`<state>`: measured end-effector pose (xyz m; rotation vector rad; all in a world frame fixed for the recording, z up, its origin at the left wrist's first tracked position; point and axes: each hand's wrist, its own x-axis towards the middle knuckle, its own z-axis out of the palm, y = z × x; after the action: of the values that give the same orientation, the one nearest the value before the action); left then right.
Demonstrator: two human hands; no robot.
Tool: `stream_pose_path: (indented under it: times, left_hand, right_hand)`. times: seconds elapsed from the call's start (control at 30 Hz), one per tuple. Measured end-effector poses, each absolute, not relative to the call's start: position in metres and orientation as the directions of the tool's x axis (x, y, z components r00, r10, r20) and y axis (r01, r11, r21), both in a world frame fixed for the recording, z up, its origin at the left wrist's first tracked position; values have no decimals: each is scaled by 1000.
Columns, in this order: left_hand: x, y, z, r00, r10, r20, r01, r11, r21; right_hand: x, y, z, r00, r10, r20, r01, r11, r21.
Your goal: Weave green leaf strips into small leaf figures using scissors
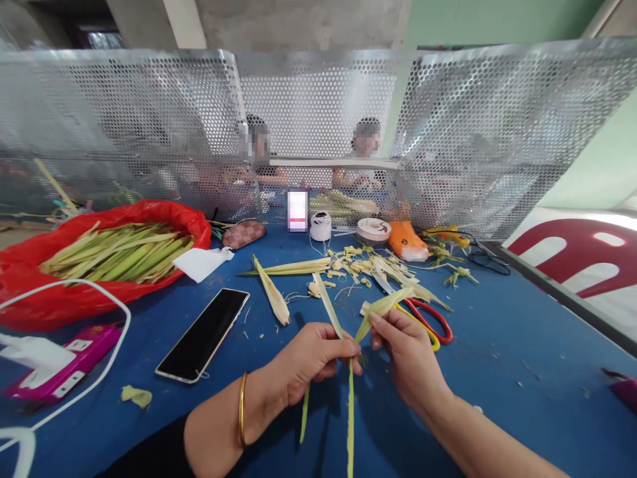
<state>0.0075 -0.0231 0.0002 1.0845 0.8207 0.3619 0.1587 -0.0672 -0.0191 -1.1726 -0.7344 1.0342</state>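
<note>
My left hand [323, 352] is closed in a pinch where several pale green corn husk strips [351, 415] cross. One strip points up from it and others hang below. Beside it, my right hand [405, 348] pinches a folded husk strip [385, 307] between thumb and fingers. Red- and yellow-handled scissors [438, 318] lie just beyond the right hand, partly hidden by it. A loose corn husk [271, 292] rests on the blue table [269, 362], past the left hand. Husk scraps [358, 262] are scattered behind both hands.
On the left, a red bag [199, 226] holds many husks. Nearer are a black phone [204, 335] and a purple power strip [74, 362] with a white cable. A thread spool [320, 227], tape roll [373, 230] and orange tissue pack [407, 241] stand before the perforated metal screen [318, 93]; two people sit behind it.
</note>
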Motion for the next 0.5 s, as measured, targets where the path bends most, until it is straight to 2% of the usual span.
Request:
stream_pose_path:
  times: [0.1, 0.17, 0.2, 0.27, 0.33, 0.4, 0.43, 0.5]
  left_hand:
    - [6, -22, -1, 661, 636, -398, 104, 447, 888]
    - [5, -21, -1, 655, 652, -382, 82, 442, 893]
    - [5, -21, 0, 649, 660, -378, 77, 437, 896]
    - [5, -21, 1, 637, 669, -384, 88, 432, 898]
    - [5, -21, 2, 617, 678, -399, 122, 419, 900]
    - [6, -23, 2, 608, 685, -402, 165, 387, 907]
    - [7, -24, 2, 613, 681, -401, 187, 368, 911]
    - [9, -28, 0, 635, 664, -395, 230, 326, 917]
  right_hand:
    - [161, -64, -19, 393, 918, -53, -253, 53, -966]
    - [166, -61, -19, 373, 926, -55, -179, 13, -984]
    - [170, -60, -18, 340, 938, -70, -104, -37, -994]
    - [177, -59, -14, 298, 953, -55, 160, -106, -981]
    - [183, -62, -9, 344, 930, 130, 474, -53, -879]
    - [186, -65, -4, 323, 867, 378, 677, 67, -733]
    - [186, -66, -2, 267, 860, 434, 706, 132, -696]
    - [183, -67, -2, 82, 932, 354, 632, 226, -742]
